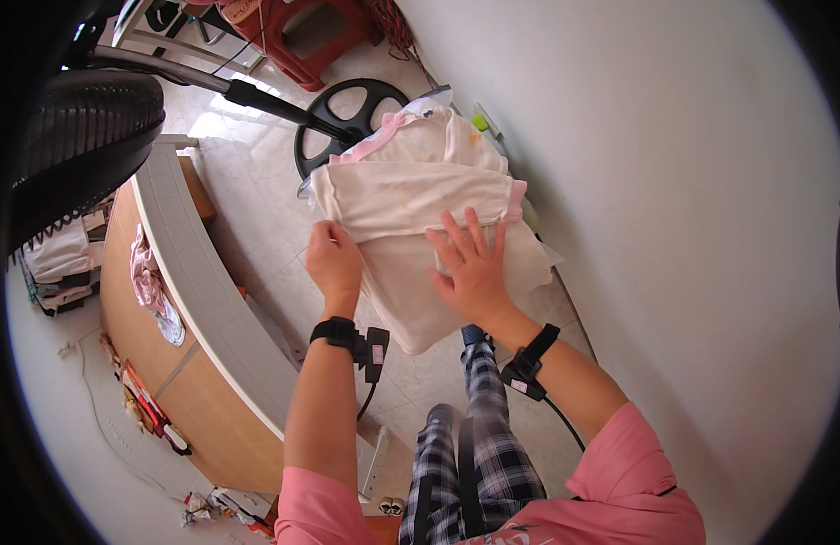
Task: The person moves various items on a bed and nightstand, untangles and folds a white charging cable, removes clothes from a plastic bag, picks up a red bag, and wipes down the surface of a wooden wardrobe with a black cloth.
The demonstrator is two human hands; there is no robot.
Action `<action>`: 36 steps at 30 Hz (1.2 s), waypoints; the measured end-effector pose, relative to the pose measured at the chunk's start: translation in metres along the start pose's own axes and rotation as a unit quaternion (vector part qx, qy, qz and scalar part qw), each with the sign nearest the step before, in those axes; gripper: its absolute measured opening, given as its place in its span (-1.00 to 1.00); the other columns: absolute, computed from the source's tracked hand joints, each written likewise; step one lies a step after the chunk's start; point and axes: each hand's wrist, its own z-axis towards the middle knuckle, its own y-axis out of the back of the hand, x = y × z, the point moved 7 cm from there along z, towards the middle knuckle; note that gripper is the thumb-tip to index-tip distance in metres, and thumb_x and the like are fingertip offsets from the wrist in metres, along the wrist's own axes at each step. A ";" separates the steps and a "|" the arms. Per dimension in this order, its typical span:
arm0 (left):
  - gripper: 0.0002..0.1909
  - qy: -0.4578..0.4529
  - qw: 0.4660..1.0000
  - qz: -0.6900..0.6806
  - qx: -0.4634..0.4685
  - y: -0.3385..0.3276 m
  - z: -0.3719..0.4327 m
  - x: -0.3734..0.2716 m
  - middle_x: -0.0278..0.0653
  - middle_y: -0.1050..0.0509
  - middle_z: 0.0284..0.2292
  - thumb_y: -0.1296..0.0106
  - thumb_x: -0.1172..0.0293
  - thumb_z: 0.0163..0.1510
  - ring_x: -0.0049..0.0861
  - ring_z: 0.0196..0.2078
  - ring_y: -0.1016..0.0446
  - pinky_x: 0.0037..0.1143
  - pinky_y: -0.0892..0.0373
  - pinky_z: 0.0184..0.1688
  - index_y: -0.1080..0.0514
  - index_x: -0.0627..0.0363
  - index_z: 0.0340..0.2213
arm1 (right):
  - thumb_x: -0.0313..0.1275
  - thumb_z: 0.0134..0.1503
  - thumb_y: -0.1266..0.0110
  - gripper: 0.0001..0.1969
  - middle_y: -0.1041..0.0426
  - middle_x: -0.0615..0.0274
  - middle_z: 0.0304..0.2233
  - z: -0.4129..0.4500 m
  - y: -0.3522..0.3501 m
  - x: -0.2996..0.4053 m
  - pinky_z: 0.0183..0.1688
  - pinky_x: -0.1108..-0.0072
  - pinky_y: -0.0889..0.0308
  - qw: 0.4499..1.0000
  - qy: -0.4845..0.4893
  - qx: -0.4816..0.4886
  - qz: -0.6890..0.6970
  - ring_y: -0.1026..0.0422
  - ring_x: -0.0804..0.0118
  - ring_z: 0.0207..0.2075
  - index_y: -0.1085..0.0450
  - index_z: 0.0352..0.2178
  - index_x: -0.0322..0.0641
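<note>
A cream baby garment (420, 204) with pink trim lies spread before me, on top of clear plastic that shows at its edges. One sleeve (406, 194) with a pink cuff (517, 199) is laid across it, and faint yellowish stains mark the cloth. My left hand (333, 262) is closed at the garment's left edge, fingertips hidden, pinching the cloth. Flat on the lower right part rests my right hand (475, 266), its fingers spread and holding nothing. What supports the garment underneath is hidden. Each wrist wears a black strap with a small cabled device.
A black standing fan (96, 129) rises at upper left, its round base (317, 136) behind the garment. On the left is a wood-topped table (215, 402) bearing pink cloth (145, 269). Beyond the fan base stands a red plastic stool (317, 41). A white wall (665, 204) runs along the right.
</note>
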 end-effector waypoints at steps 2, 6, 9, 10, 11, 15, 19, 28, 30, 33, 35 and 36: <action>-0.87 0.050 0.997 -0.030 -0.043 0.003 0.008 0.004 -0.14 -0.42 -0.57 0.11 0.38 0.00 -0.21 -0.49 -0.41 -0.35 -0.30 -0.43 -0.35 0.16 -0.51 | -0.33 -0.15 -0.11 -0.47 -0.07 0.27 0.13 -0.002 -0.003 -0.001 0.08 -0.12 0.24 1.000 0.016 0.004 -0.004 0.06 0.11 0.19 -0.25 -0.05 0.06; -0.77 0.197 0.978 0.058 0.031 0.003 0.005 0.043 -0.07 -0.42 -0.34 0.09 0.35 -0.02 -0.21 -0.26 -0.37 -0.34 -0.28 -0.23 -0.34 0.18 -0.31 | -0.28 -0.11 -0.09 -0.49 -0.04 0.30 0.15 -0.005 -0.017 0.002 0.09 -0.12 0.30 0.998 0.054 0.026 -0.033 0.12 0.09 0.21 -0.27 -0.04 0.14; -0.56 0.028 0.993 0.112 -0.020 0.008 -0.014 0.015 0.01 -0.29 -0.09 0.05 0.37 -0.06 -0.11 -0.03 -0.22 -0.29 -0.18 -0.02 -0.23 0.19 -0.10 | -0.25 -0.10 -0.09 -0.52 -0.03 0.32 0.16 -0.006 -0.019 0.000 0.07 -0.16 0.31 0.998 0.042 0.026 -0.030 0.13 0.08 0.21 -0.28 -0.05 0.20; -0.55 -0.115 0.989 0.083 -0.049 0.007 -0.030 -0.007 0.00 -0.28 -0.09 0.04 0.37 -0.07 -0.11 -0.03 -0.22 -0.28 -0.17 -0.01 -0.24 0.19 -0.10 | -0.25 -0.10 -0.09 -0.52 -0.03 0.32 0.16 -0.007 -0.020 -0.003 0.07 -0.16 0.31 0.998 0.040 0.026 -0.031 0.13 0.08 0.21 -0.28 -0.05 0.20; -0.53 -0.205 0.977 0.056 0.027 -0.008 -0.051 -0.020 -0.02 -0.26 -0.06 0.01 0.36 -0.08 -0.11 0.02 -0.18 -0.25 -0.12 0.03 -0.25 0.12 -0.07 | -0.25 -0.09 -0.08 -0.54 -0.03 0.32 0.16 -0.007 -0.019 -0.007 0.06 -0.17 0.29 0.998 0.046 0.022 -0.032 0.12 0.10 0.21 -0.29 -0.07 0.19; -0.42 -0.068 0.990 0.060 0.107 -0.024 -0.106 -0.007 0.08 -0.19 0.02 0.08 0.20 0.03 -0.11 0.08 -0.16 -0.26 -0.07 0.09 -0.09 -0.06 0.09 | -0.23 -0.09 -0.08 -0.54 -0.01 0.32 0.16 -0.005 -0.012 -0.009 0.06 -0.18 0.28 0.996 0.078 0.028 -0.036 0.12 0.09 0.21 -0.30 -0.07 0.18; -0.36 0.244 0.911 -0.098 0.317 -0.039 -0.160 0.044 0.12 -0.38 -0.23 0.09 0.08 0.03 -0.19 -0.24 -0.43 -0.34 -0.32 -0.19 -0.06 0.05 0.10 | -0.23 -0.08 -0.07 -0.53 0.00 0.28 0.17 -0.008 0.004 -0.010 0.07 -0.17 0.28 0.998 0.051 0.009 -0.043 0.10 0.07 0.20 -0.28 -0.05 0.19; -0.54 0.249 0.862 -0.052 0.439 0.051 -0.292 0.124 -0.06 -0.49 -0.36 0.04 0.16 0.02 -0.30 -0.32 -0.49 -0.41 -0.38 -0.29 -0.30 0.17 -0.10 | -0.34 -0.05 -0.02 -0.64 -0.22 -0.06 -0.07 -0.110 -0.015 0.079 -0.01 0.08 -0.05 0.998 -0.022 0.056 0.034 -0.17 -0.08 -0.02 -0.28 -0.19 -0.22; -0.61 0.184 0.911 -0.106 0.354 0.095 -0.293 0.107 -0.07 -0.49 -0.37 0.04 0.22 0.03 -0.39 -0.33 -0.50 -0.50 -0.39 -0.31 -0.33 0.21 -0.16 | -0.30 0.00 0.02 -0.69 -0.33 -0.04 -0.21 -0.149 -0.040 0.099 -0.09 0.25 -0.19 0.979 -0.023 0.144 0.145 -0.29 -0.05 -0.14 -0.30 -0.23 -0.25; -0.64 0.183 0.931 -0.208 0.237 0.170 -0.331 0.149 -0.04 -0.49 -0.34 0.07 0.25 0.04 -0.34 -0.24 -0.47 -0.45 -0.35 -0.21 -0.34 0.22 -0.17 | -0.26 0.05 0.07 -0.68 -0.36 -0.05 -0.27 -0.204 -0.057 0.186 -0.17 0.31 -0.26 0.959 0.070 0.223 0.159 -0.34 -0.04 -0.21 -0.31 -0.24 -0.26; -0.65 0.203 0.938 -0.210 0.186 0.237 -0.369 0.172 -0.03 -0.48 -0.32 0.07 0.26 0.04 -0.30 -0.23 -0.46 -0.44 -0.35 -0.20 -0.34 0.23 -0.18 | -0.23 0.06 0.09 -0.67 -0.36 -0.06 -0.27 -0.237 -0.065 0.255 -0.19 0.31 -0.28 0.942 0.154 0.272 0.124 -0.35 -0.04 -0.22 -0.31 -0.23 -0.27; -0.65 0.221 0.940 -0.199 0.168 0.274 -0.398 0.188 -0.01 -0.48 -0.31 0.06 0.26 0.04 -0.27 -0.23 -0.46 -0.44 -0.34 -0.18 -0.34 0.23 -0.18 | -0.22 0.07 0.11 -0.66 -0.37 -0.06 -0.28 -0.260 -0.065 0.292 -0.18 0.30 -0.27 0.928 0.166 0.316 0.108 -0.36 -0.04 -0.23 -0.31 -0.23 -0.26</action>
